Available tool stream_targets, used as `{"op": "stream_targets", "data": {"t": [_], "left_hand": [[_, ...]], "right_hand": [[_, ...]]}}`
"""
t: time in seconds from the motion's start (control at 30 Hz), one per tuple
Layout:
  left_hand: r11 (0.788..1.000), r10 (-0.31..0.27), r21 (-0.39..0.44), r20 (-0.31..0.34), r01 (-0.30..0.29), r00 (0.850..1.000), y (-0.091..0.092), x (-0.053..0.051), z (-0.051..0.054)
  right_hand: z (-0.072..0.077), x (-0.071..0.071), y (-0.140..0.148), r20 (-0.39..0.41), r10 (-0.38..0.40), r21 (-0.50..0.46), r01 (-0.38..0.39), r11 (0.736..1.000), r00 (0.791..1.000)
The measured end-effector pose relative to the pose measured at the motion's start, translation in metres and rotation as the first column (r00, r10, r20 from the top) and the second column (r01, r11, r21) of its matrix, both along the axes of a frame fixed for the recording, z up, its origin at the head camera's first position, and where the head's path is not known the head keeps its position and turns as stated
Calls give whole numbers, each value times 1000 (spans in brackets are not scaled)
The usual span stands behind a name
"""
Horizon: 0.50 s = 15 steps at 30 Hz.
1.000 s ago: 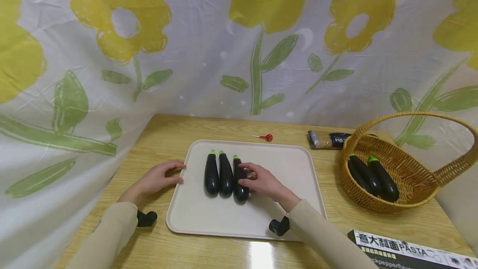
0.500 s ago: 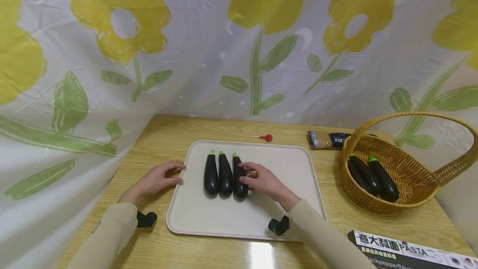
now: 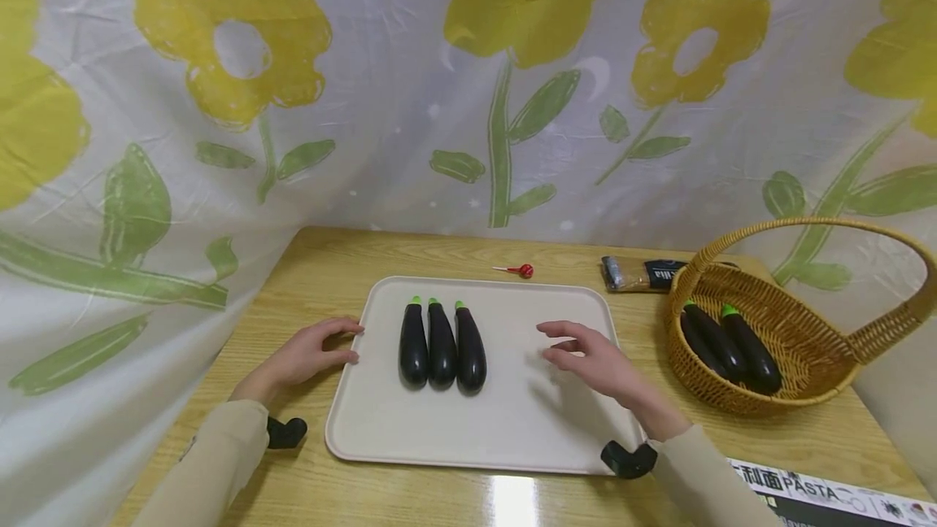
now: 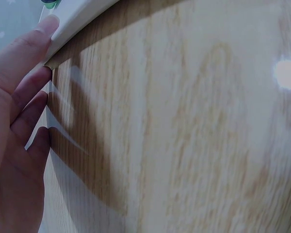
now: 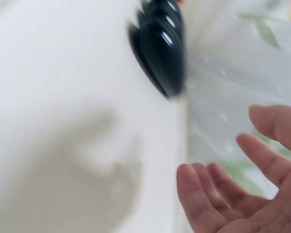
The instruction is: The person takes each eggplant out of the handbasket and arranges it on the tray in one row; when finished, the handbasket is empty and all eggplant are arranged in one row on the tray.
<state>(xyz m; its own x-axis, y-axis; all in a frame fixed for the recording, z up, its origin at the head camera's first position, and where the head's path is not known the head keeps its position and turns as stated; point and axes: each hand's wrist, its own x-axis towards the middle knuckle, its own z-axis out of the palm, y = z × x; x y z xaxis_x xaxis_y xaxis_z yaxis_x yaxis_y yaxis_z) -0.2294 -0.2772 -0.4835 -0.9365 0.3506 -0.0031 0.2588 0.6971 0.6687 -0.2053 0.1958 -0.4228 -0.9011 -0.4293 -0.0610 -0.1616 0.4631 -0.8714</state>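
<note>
A bag (image 3: 637, 276) lies by the basket (image 3: 816, 348) right of the tray (image 3: 512, 442), a lollipop (image 3: 525, 271) past the far edge. Three eggplants (image 3: 442, 352) lie on the tray's left side. The left hand (image 3: 311, 350) is by the left edge, the right hand (image 3: 600, 364) over the roomy right — fingers apart on both.

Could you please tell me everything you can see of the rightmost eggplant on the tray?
The rightmost eggplant is glossy and near-black, perhaps plastic, with a bright green tip at its narrow far end and a rounded, fatter near end. It lies on the pale tray, slightly slanted; whether it touches the middle eggplant is hard to tell. The right hand is clear of it.
</note>
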Motion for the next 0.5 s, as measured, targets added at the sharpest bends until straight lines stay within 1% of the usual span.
{"op": "stream_targets", "data": {"t": [0.1,0.2,0.33,0.43,0.5], "left_hand": [[1000,3,9,5,-3,1000,0,1,1],[1000,5,17,15,-5,1000,0,2,2],[1000,8,21,18,-8,1000,1,2,2],[1000,6,17,12,-7,1000,1,1,2],[1000,2,14,7,-2,1000,1,0,1]], "right_hand": [[17,4,34,-14,-13,40,13,999,1000],[37,7,69,-17,-59,96,60,994,998],[59,7,115,-81,-125,177,138,974,989],[69,4,149,-108,-166,223,187,957,980],[73,0,171,-68,-204,236,214,948,977]]}}
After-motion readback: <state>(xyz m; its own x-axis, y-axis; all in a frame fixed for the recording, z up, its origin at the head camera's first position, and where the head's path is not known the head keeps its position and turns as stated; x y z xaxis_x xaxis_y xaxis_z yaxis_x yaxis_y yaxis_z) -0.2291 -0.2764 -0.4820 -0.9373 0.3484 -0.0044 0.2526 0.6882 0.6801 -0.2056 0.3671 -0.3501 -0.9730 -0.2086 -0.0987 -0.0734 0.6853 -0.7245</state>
